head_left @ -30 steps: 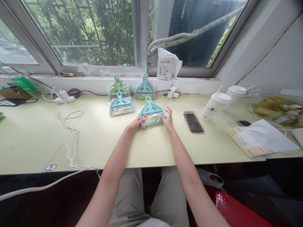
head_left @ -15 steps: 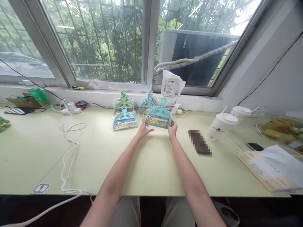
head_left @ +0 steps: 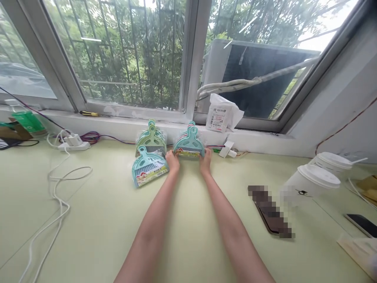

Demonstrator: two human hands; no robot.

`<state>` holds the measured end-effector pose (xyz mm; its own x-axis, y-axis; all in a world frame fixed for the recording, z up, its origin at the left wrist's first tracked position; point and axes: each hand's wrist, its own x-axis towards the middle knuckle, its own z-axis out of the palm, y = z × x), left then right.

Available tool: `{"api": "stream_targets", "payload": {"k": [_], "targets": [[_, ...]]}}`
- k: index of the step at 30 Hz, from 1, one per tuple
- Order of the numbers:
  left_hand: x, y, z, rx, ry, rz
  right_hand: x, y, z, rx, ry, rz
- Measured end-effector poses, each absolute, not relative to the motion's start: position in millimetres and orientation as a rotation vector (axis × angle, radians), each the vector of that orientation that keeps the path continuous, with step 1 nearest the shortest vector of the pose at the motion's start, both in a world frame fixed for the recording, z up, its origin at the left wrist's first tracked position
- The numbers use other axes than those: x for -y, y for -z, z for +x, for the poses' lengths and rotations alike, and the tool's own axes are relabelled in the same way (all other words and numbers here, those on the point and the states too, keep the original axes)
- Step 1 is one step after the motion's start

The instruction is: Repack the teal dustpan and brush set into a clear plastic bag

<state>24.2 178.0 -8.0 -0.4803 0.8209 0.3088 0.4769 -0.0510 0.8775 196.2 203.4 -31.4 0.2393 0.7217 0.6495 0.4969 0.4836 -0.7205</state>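
Observation:
A blue dustpan-and-brush set point(head_left: 189, 144) in clear wrapping stands at the front of the right-hand row, by the window sill. My left hand point(head_left: 173, 160) grips its lower left corner and my right hand point(head_left: 205, 160) its lower right corner, fingers closed on the edges. Behind it, the tops of more sets show. Left of my left hand, another blue dustpan-and-brush set point(head_left: 149, 169) sits tilted, in front of a row with a green dustpan-and-brush set point(head_left: 151, 137). My fingertips are partly hidden behind the held set.
On the right are a dark phone point(head_left: 271, 212), partly blurred out, white lidded cups point(head_left: 315, 182) and a second phone point(head_left: 361, 225). A tissue pack point(head_left: 222, 114) leans on the window. White cable point(head_left: 59, 200) runs across the left, from a power strip point(head_left: 73, 145).
Both hands have carried the blue dustpan-and-brush set back and left, against the right-hand row. The front set on the left now sits turned and nearer. The camera view has shifted closer.

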Motion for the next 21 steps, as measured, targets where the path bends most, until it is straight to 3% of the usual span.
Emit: {"api": "stream_targets", "payload": {"k": [6,21], "targets": [[-205,21,22,-1.931,-1.597,1.339,-215,28,176,1.586,0.052,-1.457],[-220,30,18,-1.708,-1.523,1.478,-213,36,171,1.715,0.015,-1.650]]}}
